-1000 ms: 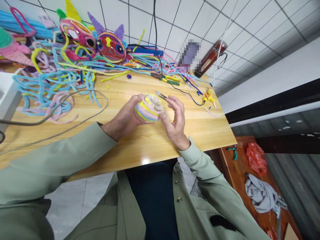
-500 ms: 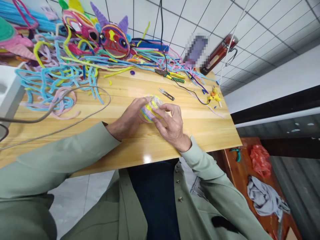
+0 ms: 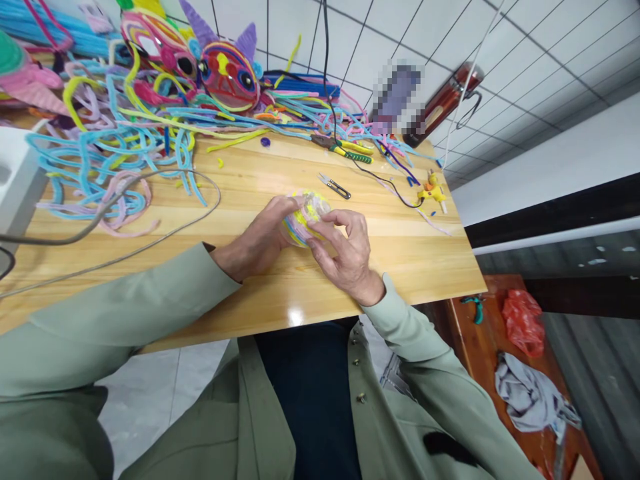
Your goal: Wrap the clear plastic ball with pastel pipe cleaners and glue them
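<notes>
A round piece striped in yellow, pink and blue [image 3: 305, 215] is held over the wooden table, near the middle of the view. My left hand [image 3: 265, 235] grips it from the left, with the thumb on its upper edge. At its right side is my right hand [image 3: 347, 250], thumb and index finger closed together against the piece. Whether a thin strand lies between those fingertips is too small to tell. Small black thread snips [image 3: 336, 187] lie on the table just beyond my right hand.
Tangled fuzzy stems [image 3: 115, 150] cover the back left, beside a red fish-like figure [image 3: 231, 77]. Behind the snips are green-handled pliers [image 3: 345, 150]. A yellow glue gun [image 3: 433, 191] and a red flask [image 3: 443, 107] stand right. A grey cable [image 3: 165, 233] crosses the left side.
My right hand has shifted very slightly to the right along the piece. My left hand keeps its hold, and the view has moved a little.
</notes>
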Motion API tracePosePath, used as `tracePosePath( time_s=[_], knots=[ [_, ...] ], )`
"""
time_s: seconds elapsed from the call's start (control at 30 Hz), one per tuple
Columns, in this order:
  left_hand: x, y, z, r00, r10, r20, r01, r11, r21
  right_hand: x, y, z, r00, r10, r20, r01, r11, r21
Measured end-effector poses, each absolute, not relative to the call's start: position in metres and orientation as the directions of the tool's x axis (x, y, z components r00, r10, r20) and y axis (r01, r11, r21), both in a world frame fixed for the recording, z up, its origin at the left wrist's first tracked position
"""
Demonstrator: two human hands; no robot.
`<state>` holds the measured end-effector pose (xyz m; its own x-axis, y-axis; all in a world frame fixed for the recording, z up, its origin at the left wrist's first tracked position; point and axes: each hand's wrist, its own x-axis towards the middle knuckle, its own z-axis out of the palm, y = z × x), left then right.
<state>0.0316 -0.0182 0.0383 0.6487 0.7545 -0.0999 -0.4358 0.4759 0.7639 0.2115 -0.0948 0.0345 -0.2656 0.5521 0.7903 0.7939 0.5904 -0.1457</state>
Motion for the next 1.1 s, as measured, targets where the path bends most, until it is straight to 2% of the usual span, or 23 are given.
tracePosePath(
  time_s=[0.33,0.67,0.8,1.0,1.1],
  knots=[
    [0.030,-0.020,0.040,0.668,0.738,-0.095,-0.409,0.471,0.781,0.213,-0.097,0.033,-0.270,0.553,0.788,0.813,0.570,-0.122],
    [0.031,-0.019,0.042,0.683,0.725,-0.086,-0.427,0.492,0.759,0.217,-0.095,0.030,-0.242,0.619,0.747,0.807,0.556,-0.199],
    [0.029,-0.019,0.044,0.691,0.713,-0.115,-0.424,0.529,0.735,0.219,-0.097,0.036,-0.181,0.610,0.772,0.750,0.593,-0.292],
    [0.028,-0.015,0.045,0.684,0.703,-0.195,-0.405,0.589,0.700,0.223,-0.112,0.038,-0.144,0.600,0.787,0.757,0.579,-0.304],
    [0.026,-0.014,0.048,0.696,0.680,-0.231,-0.376,0.619,0.689,0.227,-0.116,0.034,-0.077,0.642,0.763,0.769,0.525,-0.364]
  ],
)
